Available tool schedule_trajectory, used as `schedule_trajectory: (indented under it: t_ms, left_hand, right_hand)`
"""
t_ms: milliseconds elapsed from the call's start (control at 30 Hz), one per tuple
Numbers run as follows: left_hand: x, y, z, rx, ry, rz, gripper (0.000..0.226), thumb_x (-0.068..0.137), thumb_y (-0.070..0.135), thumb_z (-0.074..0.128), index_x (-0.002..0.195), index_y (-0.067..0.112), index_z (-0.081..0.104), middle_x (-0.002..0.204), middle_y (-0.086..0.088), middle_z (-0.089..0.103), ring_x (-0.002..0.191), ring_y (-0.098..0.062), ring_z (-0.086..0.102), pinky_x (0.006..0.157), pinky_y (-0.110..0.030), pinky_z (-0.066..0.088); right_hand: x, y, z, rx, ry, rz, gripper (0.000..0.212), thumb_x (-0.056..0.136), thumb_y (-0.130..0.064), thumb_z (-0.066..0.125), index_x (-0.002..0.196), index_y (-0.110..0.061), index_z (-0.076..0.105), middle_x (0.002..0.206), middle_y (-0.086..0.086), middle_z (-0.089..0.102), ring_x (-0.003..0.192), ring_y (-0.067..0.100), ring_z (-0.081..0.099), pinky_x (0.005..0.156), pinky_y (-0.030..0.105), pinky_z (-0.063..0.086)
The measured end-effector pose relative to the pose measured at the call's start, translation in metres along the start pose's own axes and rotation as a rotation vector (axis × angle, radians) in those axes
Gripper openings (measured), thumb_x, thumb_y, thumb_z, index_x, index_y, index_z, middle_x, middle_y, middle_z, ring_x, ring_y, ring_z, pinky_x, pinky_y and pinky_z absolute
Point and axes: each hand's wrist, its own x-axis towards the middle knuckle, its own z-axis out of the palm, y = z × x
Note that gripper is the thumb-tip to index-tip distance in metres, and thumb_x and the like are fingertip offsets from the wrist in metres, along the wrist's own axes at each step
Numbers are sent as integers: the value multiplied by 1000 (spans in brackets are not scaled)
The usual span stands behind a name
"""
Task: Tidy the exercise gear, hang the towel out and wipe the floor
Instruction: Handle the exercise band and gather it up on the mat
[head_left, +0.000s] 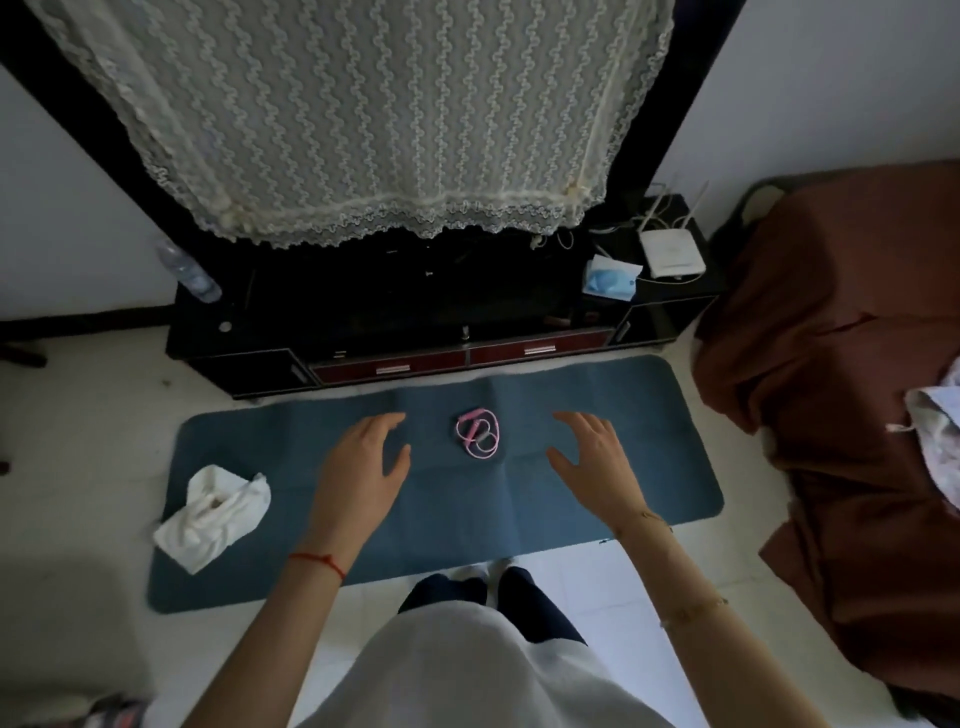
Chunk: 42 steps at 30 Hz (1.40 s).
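Both hands out over the blue mat (291, 540), and nothing gripped: the left hand (363, 462) at nine o'clock of the pink skipping rope (478, 434), the right hand (597, 457) at three, fingers spread wide and loose on each. They bracket the coiled rope, which lies apart from both at mat centre, so I judge it the first pick-up. The white towel (213, 514) sits crumpled at the mat's eight o'clock corner (half on the tiled floor (78, 467)), unhung. Twelve o'clock, the black TV cabinet (249, 364) hems the mat in.
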Motion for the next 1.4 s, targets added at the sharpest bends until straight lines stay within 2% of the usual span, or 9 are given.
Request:
schedule_trajectory:
  t_ms: [200,367,567,733,900,967,1100,1267,1400]
  left_hand:
    - [37,-14,58,2,20,-109,37,94,19,60,130,13,58,127,-3,62,115,-20,59,96,-32,49]
    - [86,-59,138,38,-14,-130,34,94,17,60,128,12,59,122,-6,64,110,-23,61,91,-36,52]
    - [157,-156,278,17,-75,-210,29,90,13,63,119,11,62,110,-10,68,99,-30,65,82,-42,55]
    - [213,-246,406,55,-123,-294,31,93,21,58,124,13,60,116,-6,66,103,-27,64,79,-36,49]
    - [255,-332,530,69,-139,-370,32,92,28,59,119,11,61,114,-9,66,104,-32,64,82,-40,52]
    - [267,-359,571,109,-153,-391,32,93,31,58,119,13,62,114,-7,67,104,-30,64,81,-36,49]
    - [283,-403,638,117,-187,-409,27,91,37,59,100,13,68,99,-10,72,93,-33,67,71,-34,49]
    - [296,-426,692,102,-209,-477,50,92,53,54,90,4,68,95,-20,71,93,-41,65,68,-37,48]
    - [302,-429,713,-38,-217,-592,70,89,67,48,85,1,68,92,-24,71,90,-42,66,69,-36,49]
  right_hand:
    - [75,41,20,-82,-134,-95,49,92,-26,59,138,-15,45,137,4,49,129,24,40,107,34,35]
    - [146,94,81,-85,-205,-91,49,92,-25,58,138,-14,45,137,6,49,129,25,41,106,34,36]
    - [237,176,217,-116,-280,-66,52,91,-24,59,139,-10,44,139,11,48,129,29,40,105,35,36]
    - [309,244,350,-124,-306,-44,52,91,-23,59,139,-9,43,139,14,46,128,32,41,103,38,38]
    - [374,308,472,-127,-286,-19,49,91,-25,60,134,-8,46,132,17,49,122,35,46,96,43,45]
    - [397,330,513,-133,-285,-10,47,91,-25,59,133,-7,46,131,18,49,120,37,48,94,44,45]
    - [430,367,576,-151,-296,-5,47,90,-20,60,132,-6,44,128,20,48,116,40,51,91,45,45]
    - [453,391,620,-113,-258,80,41,93,-26,56,124,-1,45,125,22,47,108,42,54,85,43,45]
    - [463,396,634,-91,-212,145,46,93,-34,56,122,0,45,126,20,46,107,42,55,83,45,46]
